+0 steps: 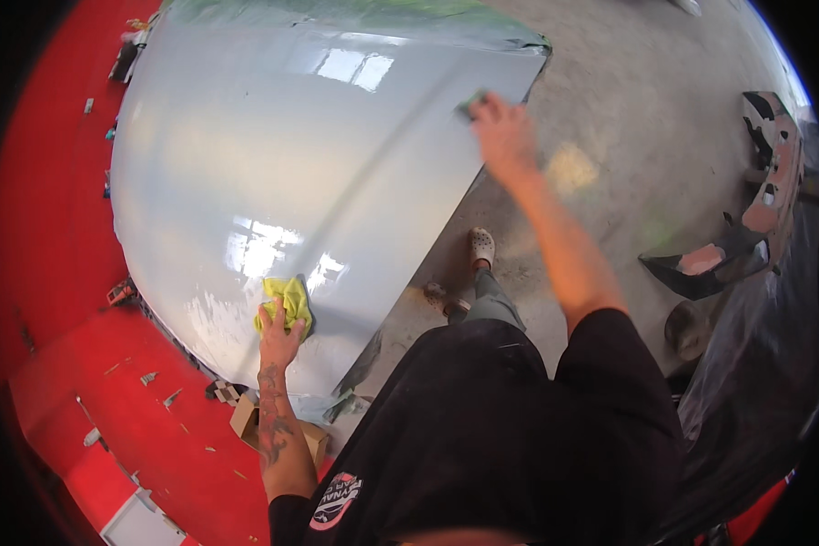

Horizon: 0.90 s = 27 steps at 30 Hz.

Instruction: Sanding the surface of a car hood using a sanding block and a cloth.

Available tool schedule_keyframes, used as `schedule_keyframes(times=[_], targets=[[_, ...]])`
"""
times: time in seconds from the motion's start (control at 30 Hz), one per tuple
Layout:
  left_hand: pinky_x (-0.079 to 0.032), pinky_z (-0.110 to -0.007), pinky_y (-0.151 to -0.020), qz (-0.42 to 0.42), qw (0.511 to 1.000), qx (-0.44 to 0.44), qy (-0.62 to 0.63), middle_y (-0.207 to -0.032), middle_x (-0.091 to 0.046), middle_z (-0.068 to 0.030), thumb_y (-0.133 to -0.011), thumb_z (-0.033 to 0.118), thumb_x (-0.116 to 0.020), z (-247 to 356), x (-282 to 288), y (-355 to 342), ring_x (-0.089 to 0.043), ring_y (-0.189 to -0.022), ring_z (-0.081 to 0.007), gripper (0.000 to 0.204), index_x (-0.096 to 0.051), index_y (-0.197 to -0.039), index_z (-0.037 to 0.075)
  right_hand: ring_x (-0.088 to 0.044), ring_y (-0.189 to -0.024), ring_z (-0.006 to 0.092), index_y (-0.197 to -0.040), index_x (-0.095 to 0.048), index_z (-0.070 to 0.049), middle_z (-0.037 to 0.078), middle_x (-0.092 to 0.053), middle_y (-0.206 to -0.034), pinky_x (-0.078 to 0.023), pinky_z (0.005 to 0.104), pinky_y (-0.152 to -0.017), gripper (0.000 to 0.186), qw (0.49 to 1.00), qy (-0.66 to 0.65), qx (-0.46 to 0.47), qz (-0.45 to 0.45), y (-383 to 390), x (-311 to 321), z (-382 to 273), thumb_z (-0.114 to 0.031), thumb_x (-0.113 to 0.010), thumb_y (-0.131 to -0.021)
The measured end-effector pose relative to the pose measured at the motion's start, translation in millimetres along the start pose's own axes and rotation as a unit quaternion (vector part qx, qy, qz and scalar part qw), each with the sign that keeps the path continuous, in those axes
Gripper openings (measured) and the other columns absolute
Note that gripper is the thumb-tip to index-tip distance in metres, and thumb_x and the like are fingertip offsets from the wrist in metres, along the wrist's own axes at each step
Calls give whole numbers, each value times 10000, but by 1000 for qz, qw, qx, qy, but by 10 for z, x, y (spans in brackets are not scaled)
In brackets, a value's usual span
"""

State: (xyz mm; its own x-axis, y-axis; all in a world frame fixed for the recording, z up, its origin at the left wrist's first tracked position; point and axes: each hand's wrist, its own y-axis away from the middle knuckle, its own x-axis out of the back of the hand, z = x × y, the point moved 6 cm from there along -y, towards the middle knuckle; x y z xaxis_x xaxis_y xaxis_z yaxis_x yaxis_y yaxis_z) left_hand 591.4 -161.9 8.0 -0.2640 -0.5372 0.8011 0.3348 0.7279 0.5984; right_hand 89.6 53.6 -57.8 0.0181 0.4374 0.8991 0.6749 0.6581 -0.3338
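Observation:
A large, smooth, pale grey-white panel (pixel 200 173), which looks like a car hood, lies before me, with wet-looking shine on its near left part. On that part my left hand (pixel 280 335) grips a crumpled yellow-green cloth (pixel 293 297) and presses it to the surface. My right arm reaches to the panel's far right edge. There my right hand (pixel 505 136), smeared a little by motion, is closed on a small dark green pad (pixel 470 106) held at the surface. The pad's underside is hidden.
Green-tinted masking film (pixel 482 20) covers the far end. A cardboard box (pixel 314 441) sits below my left forearm, by a red wall (pixel 45 182). On the concrete floor (pixel 628 109) to the right lies a removed bumper (pixel 773 191), beside clear plastic sheeting (pixel 746 364).

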Motion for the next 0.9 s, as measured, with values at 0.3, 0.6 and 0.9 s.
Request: schedule_keyframes(times=[0.3,0.6,0.9], targets=[[-219,-673,-1129,32,999,39,-19,-1639,-88,-232,-943,542,-559,-10,-66,31,-113,-1480,-516,740,-262,-1577,301,-525,-1054,327,-1253,-601,-210,52,-521,-1373,-405,477,-884,412,998,27,-53,9,262,-177,-942,-271,-705,-859],[-259,-709,-1104,78,995,17,64,-1651,-96,-174,-908,569,-603,-27,-180,70,-94,-1493,-500,728,-319,-1547,367,-562,-1116,297,-1196,-641,-190,71,-514,-1393,-437,479,-910,363,945,-137,235,-184,1372,26,-2627,-236,-680,-838],[-268,-693,-1109,125,987,-10,97,-1624,-166,-174,-869,562,-656,67,-102,50,-127,-1475,-519,721,-385,-1510,376,-532,-1144,376,-1335,-568,-246,75,-496,-1457,-449,527,-894,419,989,104,-68,-83,568,-93,-1090,-291,-655,-928]])
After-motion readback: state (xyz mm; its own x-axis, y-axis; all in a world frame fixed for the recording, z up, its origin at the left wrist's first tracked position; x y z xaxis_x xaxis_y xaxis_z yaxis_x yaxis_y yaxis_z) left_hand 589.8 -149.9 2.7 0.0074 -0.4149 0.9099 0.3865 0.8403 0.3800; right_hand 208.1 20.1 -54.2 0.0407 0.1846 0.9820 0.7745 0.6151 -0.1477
